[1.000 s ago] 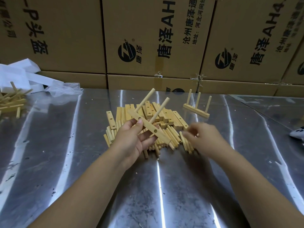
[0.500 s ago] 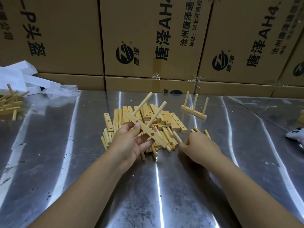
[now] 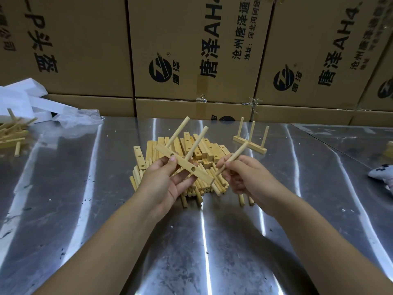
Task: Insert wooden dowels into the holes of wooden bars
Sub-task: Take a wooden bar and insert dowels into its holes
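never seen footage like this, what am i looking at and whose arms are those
No machine here: a person works with bare hands, filmed by a camera worn on their head, looking forward and down. The left hand holds a wooden bar with two dowels standing in it and one hole empty. The right hand pinches a loose dowel beside it. Beneath, on the shiny metal table, lies a pile of bars and dowels. Further back stands a finished bar with three dowels. Cardboard boxes line the back.

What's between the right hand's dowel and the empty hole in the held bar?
Head view: nothing held between dowel and hole, just the end of the bar; loose dowel pile lies beneath.
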